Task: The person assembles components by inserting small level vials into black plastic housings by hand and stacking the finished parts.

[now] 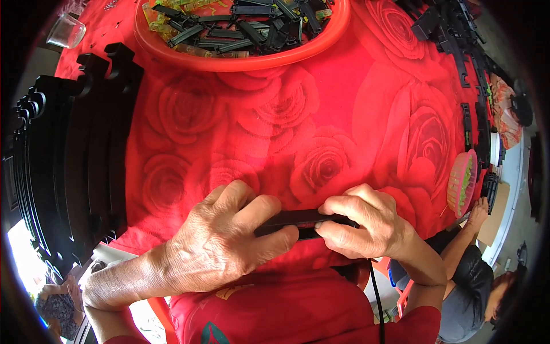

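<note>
My left hand (229,232) and my right hand (361,223) meet close in front of me, at the near edge of the red table. Between them they grip a long black plastic part (295,217), one hand on each end. The thumb and fingers of each hand are closed round it. A dark gap shows along its near side, with a little red visible in it. Its ends are hidden under my fingers, so I cannot tell its full shape.
A red rose-patterned cloth (275,126) covers the table. At the far side stands a red basin (240,63) of black strips and yellow-green clear pieces. Long black plastic panels (74,166) are stacked left, near a clear cup (67,30). A pink basket (461,183) and a co-worker (470,281) are right.
</note>
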Demonstrator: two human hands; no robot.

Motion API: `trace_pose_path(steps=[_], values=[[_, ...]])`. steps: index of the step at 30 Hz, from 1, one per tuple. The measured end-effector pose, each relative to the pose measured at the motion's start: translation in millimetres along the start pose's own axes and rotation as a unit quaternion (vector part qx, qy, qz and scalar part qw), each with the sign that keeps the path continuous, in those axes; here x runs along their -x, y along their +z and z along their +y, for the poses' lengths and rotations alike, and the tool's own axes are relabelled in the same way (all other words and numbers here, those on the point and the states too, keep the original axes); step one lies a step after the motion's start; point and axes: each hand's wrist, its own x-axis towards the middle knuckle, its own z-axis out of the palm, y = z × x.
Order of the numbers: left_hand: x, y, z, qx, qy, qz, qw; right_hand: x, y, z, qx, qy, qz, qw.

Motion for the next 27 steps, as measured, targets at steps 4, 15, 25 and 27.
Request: trace_pose_path(steps=[4, 15, 25, 27], values=[[3.7, 0.8, 2.1, -0.001, 0.0, 0.026, 1.0, 1.1, 1.0, -1.5, 0.004, -0.003, 0.015, 1.0], [-2.5, -4.7, 3.6, 0.005, -0.013, -0.015, 1.0, -3.4, -4.4, -5.0, -0.005, 0.015, -0.015, 1.0], [-0.2, -2.1, 3.9, -0.013, -0.011, -0.01, 1.0, -4.2, -0.6, 1.6, -0.062, 0.017, -0.009, 0.998], [0.8, -1.8, 3.6, -0.016, -0.01, -0.011, 1.0, -2.9, 1.3, 2.4, -0.074, 0.018, 0.004, 0.997]])
